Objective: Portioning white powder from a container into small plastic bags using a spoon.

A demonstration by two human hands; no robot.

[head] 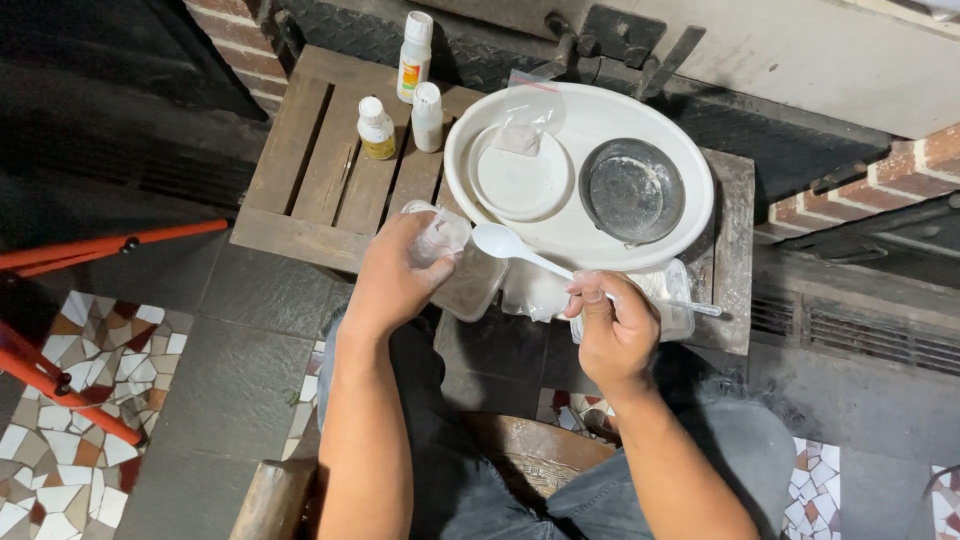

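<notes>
My left hand (392,272) grips a clear plastic container (462,270) tilted at the front edge of a low wooden pallet table (310,170). My right hand (612,330) holds a white plastic spoon (515,247) by its handle, the bowl pointing left toward the container. Under the right hand lies a second clear tub (676,300) with white powder and a plastic bag (532,295). Behind them sits a large white oval tray (575,235) carrying a small white plate (520,185), a dark metal bowl (632,190) and a small clear bag (530,115).
Three small white bottles (400,100) stand at the back of the pallet table. A brick wall (880,180) and metal grating (870,335) lie behind and to the right. Orange metal bars (80,250) cross the left floor, which has mosaic tiles (70,430). My knees and a wooden stool (530,450) are below.
</notes>
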